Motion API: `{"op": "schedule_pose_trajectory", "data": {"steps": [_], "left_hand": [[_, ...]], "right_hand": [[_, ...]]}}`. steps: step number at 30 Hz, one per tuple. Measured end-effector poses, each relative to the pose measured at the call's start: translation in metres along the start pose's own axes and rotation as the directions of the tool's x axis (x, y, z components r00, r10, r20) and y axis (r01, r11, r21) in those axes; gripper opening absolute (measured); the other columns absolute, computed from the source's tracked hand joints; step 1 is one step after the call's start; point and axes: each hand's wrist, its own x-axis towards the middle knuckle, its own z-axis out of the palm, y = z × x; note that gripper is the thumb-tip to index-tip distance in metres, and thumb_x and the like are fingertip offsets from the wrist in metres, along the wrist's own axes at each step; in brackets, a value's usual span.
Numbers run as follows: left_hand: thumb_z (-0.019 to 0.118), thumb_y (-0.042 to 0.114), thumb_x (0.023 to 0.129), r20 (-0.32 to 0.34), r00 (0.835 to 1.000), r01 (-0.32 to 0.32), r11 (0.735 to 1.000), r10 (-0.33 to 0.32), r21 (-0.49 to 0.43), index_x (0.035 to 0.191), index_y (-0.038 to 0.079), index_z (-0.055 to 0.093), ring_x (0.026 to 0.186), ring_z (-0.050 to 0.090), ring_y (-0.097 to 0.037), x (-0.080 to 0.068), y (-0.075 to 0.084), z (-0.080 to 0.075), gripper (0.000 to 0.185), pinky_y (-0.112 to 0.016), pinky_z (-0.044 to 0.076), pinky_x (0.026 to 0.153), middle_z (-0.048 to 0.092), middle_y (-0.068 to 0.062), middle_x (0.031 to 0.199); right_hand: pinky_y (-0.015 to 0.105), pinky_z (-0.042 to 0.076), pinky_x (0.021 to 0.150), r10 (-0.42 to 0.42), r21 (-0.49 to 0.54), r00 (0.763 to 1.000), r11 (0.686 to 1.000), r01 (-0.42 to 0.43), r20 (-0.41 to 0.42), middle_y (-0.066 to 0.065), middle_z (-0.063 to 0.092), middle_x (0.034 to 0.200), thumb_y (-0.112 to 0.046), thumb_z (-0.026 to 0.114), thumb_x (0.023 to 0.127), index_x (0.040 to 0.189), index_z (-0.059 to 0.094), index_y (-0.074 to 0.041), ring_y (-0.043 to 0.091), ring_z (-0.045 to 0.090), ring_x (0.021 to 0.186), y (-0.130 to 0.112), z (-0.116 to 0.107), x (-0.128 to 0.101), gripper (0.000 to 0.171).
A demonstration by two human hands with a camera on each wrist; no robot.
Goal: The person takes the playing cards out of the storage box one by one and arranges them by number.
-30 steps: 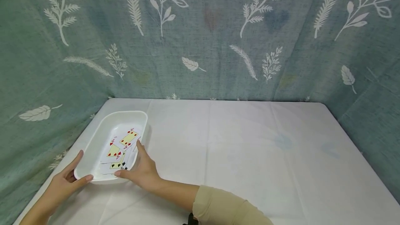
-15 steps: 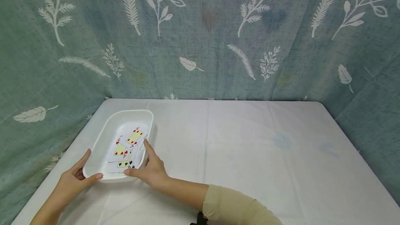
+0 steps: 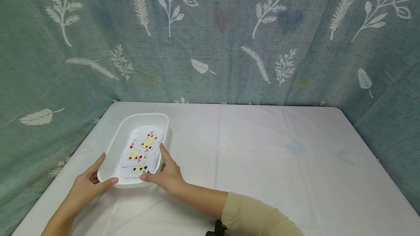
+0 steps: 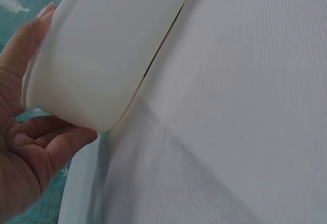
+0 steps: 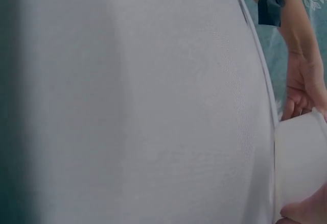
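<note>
- Left hand (image 3: 86, 188) grips the white tray (image 3: 119, 156) at its near-left corner.
- Right hand (image 3: 169, 176) grips its near-right corner.
- Playing cards (image 3: 135, 154) overlap inside the tray.
- White-covered table (image 3: 262, 156) beneath, mostly right of the tray.
- Leaf-patterned curtain (image 3: 226, 72) beyond it.

We see a white tray (image 3: 113, 161) with rounded corners, open side up, toward eight o'clock in the head view, slanting from one to seven. In it we find overlapping playing cards (image 3: 153, 162) toward four o'clock: a diamonds card (image 3: 149, 142) at the pile's one, a hearts card (image 3: 133, 154) near ten, a black-suited card (image 3: 137, 169) (partly covered) at six.
</note>
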Motion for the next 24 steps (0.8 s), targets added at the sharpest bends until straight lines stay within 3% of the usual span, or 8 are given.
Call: {"op": "schedule_pose_trajectory", "data": {"steps": [4, 10, 24], "left_hand": [[0.073, 0.027, 0.084, -0.02, 1.0, -0.022, 1.0, 0.022, 0.002, 0.151, 0.007, 0.006, 0.086, 0.042, 0.023, 0.0, 0.004, 0.004, 0.097, -0.009, 0.051, 0.065, 0.036, -0.039, 0.137], [0.074, 0.023, 0.083, -0.032, 0.997, -0.065, 0.998, 0.064, -0.027, 0.151, 0.006, 0.008, 0.089, 0.042, 0.023, 0.001, 0.009, 0.013, 0.096, -0.007, 0.05, 0.067, 0.036, -0.038, 0.138], [0.073, 0.021, 0.084, -0.039, 0.99, -0.136, 0.988, 0.133, -0.07, 0.152, 0.011, 0.009, 0.094, 0.045, 0.021, 0.004, 0.019, 0.03, 0.094, -0.006, 0.05, 0.07, 0.036, -0.035, 0.14]], "right_hand": [[0.016, 0.047, 0.074, -0.006, 0.017, 1.0, 1.0, 0.006, 0.006, 0.004, 0.068, 0.102, -0.009, 0.086, 0.066, 0.149, 0.029, -0.031, 0.013, 0.062, 0.093, 0.001, -0.004, 0.0, 0.102], [0.014, 0.048, 0.072, -0.025, 0.083, 0.999, 0.996, 0.022, 0.028, 0.007, 0.065, 0.115, -0.004, 0.084, 0.066, 0.15, 0.028, -0.028, 0.017, 0.062, 0.101, 0.002, -0.014, -0.002, 0.104], [0.019, 0.054, 0.08, -0.009, 0.188, 0.999, 0.982, -0.001, 0.05, 0.008, 0.056, 0.133, 0.005, 0.081, 0.066, 0.151, 0.025, -0.024, 0.023, 0.059, 0.114, -0.002, -0.034, -0.004, 0.106]]}}
